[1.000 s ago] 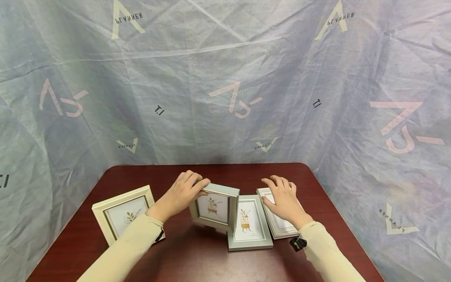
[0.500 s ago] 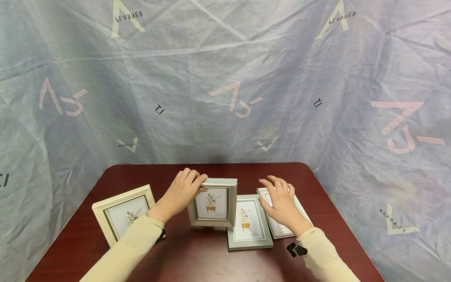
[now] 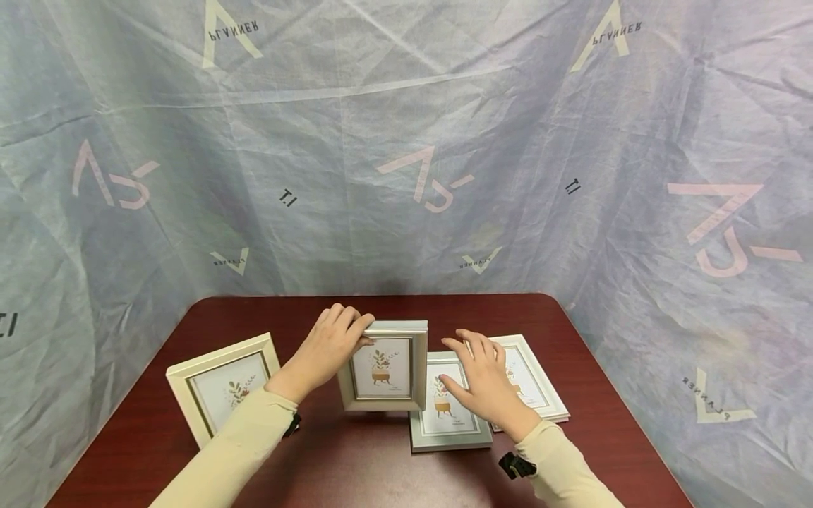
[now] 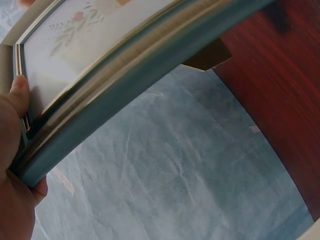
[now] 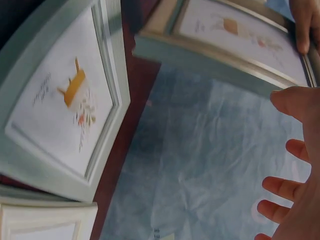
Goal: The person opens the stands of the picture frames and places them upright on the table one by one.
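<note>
My left hand [image 3: 327,349] grips the upper left corner of a champagne-coloured picture frame [image 3: 384,374], thumb at the front edge. The frame stands upright with its plant print facing me; a support leg [image 4: 210,56] sticks out behind it in the left wrist view. To its right, my right hand [image 3: 483,377] hovers with fingers spread and slightly bent, holding nothing. Beneath that hand a grey-green picture frame [image 3: 452,443] lies face up, partly covered by the hand. In the right wrist view the thumb [image 5: 292,100] comes close to the held frame's edge.
A cream picture frame [image 3: 184,395] leans upright at the left, partly behind my left sleeve [image 3: 235,451]. At the right a white picture frame [image 3: 552,391] lies face up against the grey-green one. A grey printed cloth [image 3: 356,233] hangs behind the dark red table [image 3: 356,466].
My right hand has shifted left, from over the white frame to over the grey-green one. The frame in my left hand has turned to face me more squarely and risen slightly.
</note>
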Motion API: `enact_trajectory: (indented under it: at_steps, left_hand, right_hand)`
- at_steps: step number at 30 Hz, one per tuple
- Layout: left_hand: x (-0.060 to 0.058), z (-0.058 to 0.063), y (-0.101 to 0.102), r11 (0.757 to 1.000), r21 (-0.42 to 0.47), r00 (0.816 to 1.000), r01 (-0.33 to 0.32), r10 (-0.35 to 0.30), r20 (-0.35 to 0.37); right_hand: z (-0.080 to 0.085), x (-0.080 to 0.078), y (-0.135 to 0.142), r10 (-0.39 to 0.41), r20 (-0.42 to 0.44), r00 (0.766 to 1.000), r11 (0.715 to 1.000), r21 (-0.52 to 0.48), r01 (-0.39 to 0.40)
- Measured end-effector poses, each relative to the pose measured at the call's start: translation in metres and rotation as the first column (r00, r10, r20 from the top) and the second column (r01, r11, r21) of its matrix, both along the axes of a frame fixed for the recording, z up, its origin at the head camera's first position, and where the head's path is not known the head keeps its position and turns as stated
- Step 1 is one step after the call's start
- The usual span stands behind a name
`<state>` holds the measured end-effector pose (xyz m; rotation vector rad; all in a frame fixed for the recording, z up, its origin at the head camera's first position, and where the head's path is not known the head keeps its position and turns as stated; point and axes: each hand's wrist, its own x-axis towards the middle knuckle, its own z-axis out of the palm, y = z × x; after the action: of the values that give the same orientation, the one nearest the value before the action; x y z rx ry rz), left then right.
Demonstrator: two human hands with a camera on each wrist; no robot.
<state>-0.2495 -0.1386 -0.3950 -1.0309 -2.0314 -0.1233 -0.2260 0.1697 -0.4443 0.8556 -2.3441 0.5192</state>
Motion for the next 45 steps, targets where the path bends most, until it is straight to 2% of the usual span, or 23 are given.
enact_trajectory:
  at_steps: [7,19,29,39,45]
  left_hand:
    - [0.000,-0.001,0.001,1.000,0.004,1.000,0.004,-0.004,0.008]
    - [0.003,0.002,0.003,1.000,-0.002,1.000,-0.004,0.004,0.019]
    - [0.004,0.003,0.002,0.999,-0.032,0.998,-0.022,0.024,0.051]
    - [0.000,0.007,-0.007,0.996,-0.070,0.995,-0.063,0.069,0.078]
    - [-0.004,0.010,-0.015,0.987,-0.103,0.986,-0.123,0.133,0.102]
  right_hand:
    - [-0.004,0.006,-0.016,0.032,0.017,0.999,0.999,0.037,-0.033]
    - [-0.012,0.006,-0.033,0.033,-0.136,0.990,0.999,0.013,-0.031]
    - [-0.014,0.006,-0.041,-0.011,-0.173,0.985,0.999,0.044,0.019]
    - [-0.014,-0.006,-0.052,-0.044,-0.249,0.967,0.992,0.108,0.073]
    - [-0.008,-0.015,-0.061,-0.060,-0.222,0.973,0.982,0.159,0.097]
